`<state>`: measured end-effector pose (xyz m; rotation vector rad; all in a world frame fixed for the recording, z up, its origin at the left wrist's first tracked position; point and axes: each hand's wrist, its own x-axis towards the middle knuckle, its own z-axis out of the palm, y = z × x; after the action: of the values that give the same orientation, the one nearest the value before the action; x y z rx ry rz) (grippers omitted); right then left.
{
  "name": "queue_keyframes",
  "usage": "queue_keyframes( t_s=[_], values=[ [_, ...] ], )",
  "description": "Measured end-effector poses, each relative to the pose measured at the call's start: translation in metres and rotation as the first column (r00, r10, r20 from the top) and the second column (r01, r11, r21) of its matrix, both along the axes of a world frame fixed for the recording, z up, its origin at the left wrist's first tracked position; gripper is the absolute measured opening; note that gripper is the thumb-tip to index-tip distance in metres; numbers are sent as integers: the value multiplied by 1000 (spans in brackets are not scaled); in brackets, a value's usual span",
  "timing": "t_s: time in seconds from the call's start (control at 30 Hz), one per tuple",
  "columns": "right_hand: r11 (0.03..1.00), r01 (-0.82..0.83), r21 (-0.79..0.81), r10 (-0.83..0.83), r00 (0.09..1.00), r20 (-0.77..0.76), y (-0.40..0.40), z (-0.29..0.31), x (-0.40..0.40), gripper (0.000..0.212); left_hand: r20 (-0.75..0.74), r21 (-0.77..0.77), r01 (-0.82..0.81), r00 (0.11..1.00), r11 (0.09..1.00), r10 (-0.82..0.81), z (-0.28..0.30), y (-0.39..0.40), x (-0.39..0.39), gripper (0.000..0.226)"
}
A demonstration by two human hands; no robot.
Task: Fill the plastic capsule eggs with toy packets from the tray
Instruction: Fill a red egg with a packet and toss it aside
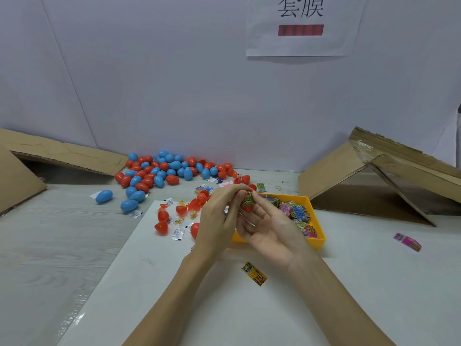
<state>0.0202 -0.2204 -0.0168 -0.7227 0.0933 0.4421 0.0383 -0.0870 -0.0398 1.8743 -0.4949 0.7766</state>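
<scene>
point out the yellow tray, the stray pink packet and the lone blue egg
yellow tray (pixel 320 237): head view, front right rim
pink packet (pixel 407 242): head view, packet's middle
blue egg (pixel 104 196): head view, egg's middle

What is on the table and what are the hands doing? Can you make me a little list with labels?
left hand: left hand holds a red egg half with its fingertips
right hand: right hand pushes a green toy packet into that half
tray: yellow tray with colourful packets, right behind the hands
closed eggs: pile of red and blue eggs by the back wall
open halves: red halves left of the hands
stray packets: yellow packet near the wrists, pink packet far right
</scene>
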Motion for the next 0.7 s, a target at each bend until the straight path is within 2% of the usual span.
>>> queue_keyframes(
  t_s=[0.17,0.27,0.33,0.47,0.6,0.7],
  values=[
    [999,31,-33,-29,998,64,-3,1,2,47,-32,2,52,998,999,-52,2,-1,-3,25],
    [977,100,-189,-63,979,194,-7,1,3,43,-42,33,73,997,997,-72,3,-2,-4,25],
    [929,193,-317,-89,945,315,-7,-1,5,44,-56,3,69,996,998,-69,4,-1,-3,24],
    [872,289,-394,-81,881,466,-7,-4,4,34,-158,-137,128,976,982,-150,7,2,-3,23],
    [723,457,-518,-37,775,631,-12,-5,6,26,-254,-320,206,922,925,-293,9,7,-2,21],
    [632,540,-556,31,699,714,-16,-6,8,28,-253,-350,240,906,905,-338,10,8,-2,24]
  ],
)
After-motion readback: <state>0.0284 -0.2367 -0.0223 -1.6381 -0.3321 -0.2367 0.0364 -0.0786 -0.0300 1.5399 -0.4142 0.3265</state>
